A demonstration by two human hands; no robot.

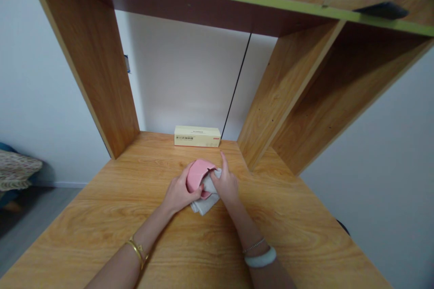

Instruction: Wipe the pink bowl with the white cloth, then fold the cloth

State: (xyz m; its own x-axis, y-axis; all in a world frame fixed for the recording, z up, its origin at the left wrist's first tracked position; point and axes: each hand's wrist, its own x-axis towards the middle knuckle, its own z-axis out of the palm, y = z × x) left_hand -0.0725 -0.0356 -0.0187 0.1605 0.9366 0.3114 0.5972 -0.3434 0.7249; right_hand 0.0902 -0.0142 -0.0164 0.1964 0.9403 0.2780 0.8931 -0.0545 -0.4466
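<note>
A pink bowl (pixel 197 172), tilted on its side with its opening toward the right, is held above the wooden desk. My left hand (pixel 181 193) grips it from the left, thumb over the near rim. A light grey cloth (pixel 205 204) is bunched in the bowl's mouth and hangs below it. My right hand (pixel 226 185) pinches the cloth against the right rim, its index finger pointing up and away. Part of the cloth inside the bowl is hidden by my fingers.
A cream-coloured box (pixel 197 137) with printed writing lies at the back of the desk (pixel 169 248) against the wall. Wooden uprights (pixel 84 58) and a shelf (pixel 203 6) frame the space. A dark flat object (pixel 383 10) rests on the shelf at the right.
</note>
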